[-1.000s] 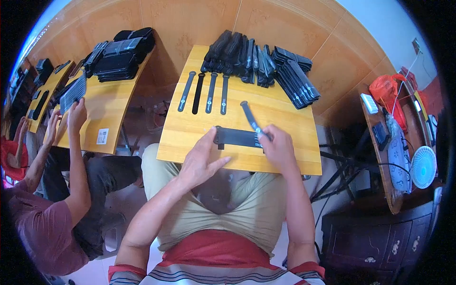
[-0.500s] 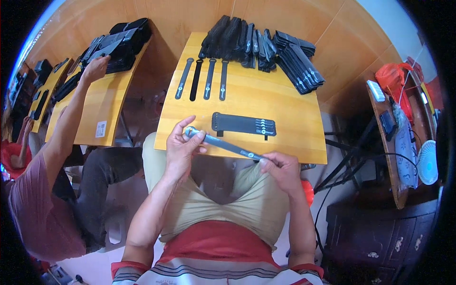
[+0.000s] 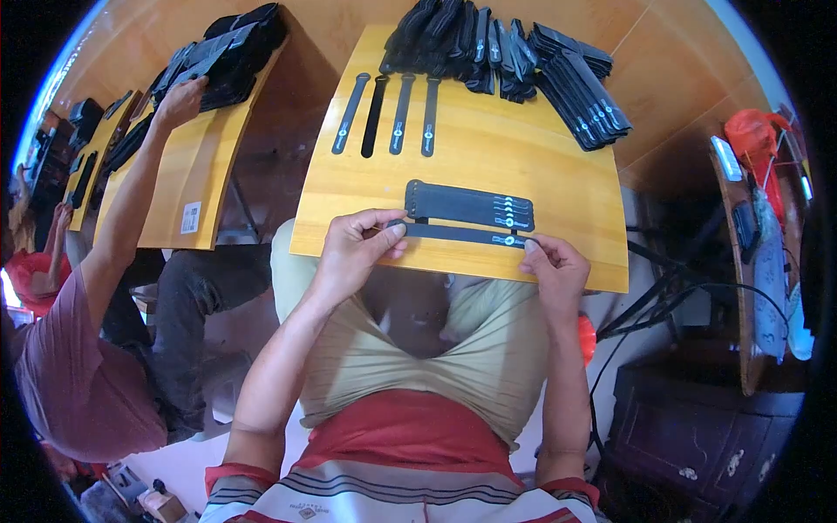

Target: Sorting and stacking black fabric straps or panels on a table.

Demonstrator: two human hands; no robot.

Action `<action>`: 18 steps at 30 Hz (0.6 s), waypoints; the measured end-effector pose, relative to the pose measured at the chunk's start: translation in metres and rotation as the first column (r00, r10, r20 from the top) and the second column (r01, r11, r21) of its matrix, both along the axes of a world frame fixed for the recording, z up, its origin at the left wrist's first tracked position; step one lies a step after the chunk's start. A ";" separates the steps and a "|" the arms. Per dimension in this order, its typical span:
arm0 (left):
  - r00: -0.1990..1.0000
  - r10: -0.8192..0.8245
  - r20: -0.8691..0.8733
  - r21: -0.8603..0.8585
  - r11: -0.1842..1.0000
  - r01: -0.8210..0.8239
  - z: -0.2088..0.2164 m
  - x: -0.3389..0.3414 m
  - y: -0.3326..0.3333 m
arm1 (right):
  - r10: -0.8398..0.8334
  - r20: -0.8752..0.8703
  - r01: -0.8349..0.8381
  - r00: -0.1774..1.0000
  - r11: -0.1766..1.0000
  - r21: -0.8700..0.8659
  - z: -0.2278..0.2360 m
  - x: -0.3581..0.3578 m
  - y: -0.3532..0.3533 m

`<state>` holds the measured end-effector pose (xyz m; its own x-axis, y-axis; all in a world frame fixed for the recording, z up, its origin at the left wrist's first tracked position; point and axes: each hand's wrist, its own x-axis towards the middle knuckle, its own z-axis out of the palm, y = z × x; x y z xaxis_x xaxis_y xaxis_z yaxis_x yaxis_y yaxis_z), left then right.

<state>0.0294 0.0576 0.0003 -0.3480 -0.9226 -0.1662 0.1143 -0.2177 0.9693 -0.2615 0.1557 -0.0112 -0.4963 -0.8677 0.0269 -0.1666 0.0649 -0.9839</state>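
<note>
My left hand pinches the left end of a long black strap, and my right hand holds its right end. The strap lies flat across the near part of the wooden table. It sits just in front of a small stack of the same straps, parallel to them. Farther back, several single straps lie side by side, pointing away from me.
A big heap of black straps fills the table's far edge. A person on my left reaches a hand to another black pile on a second wooden table. A cluttered shelf and cables stand at right.
I held the strap up in the air over my lap; it has since come down flat onto the table in front of the stack. The neighbour's arm stays stretched toward the pile.
</note>
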 end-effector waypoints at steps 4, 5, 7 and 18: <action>0.991 0.057 0.118 -0.043 0.998 -0.052 -0.002 -0.007 -0.010 | 0.037 -0.008 -0.037 0.999 0.999 0.002 -0.007 -0.007 -0.007; 0.980 0.051 0.191 -0.062 0.997 -0.039 -0.005 -0.006 -0.013 | 0.040 -0.018 -0.040 0.999 0.999 0.009 -0.008 -0.008 -0.009; 0.962 0.044 0.269 -0.075 0.997 -0.024 -0.006 -0.008 -0.019 | 0.032 -0.047 -0.032 0.998 0.999 0.013 -0.008 -0.008 -0.012; 0.950 -0.012 0.311 -0.063 0.997 0.033 -0.015 -0.018 -0.037 | -0.035 -0.158 0.050 0.987 0.994 0.095 -0.006 -0.013 -0.026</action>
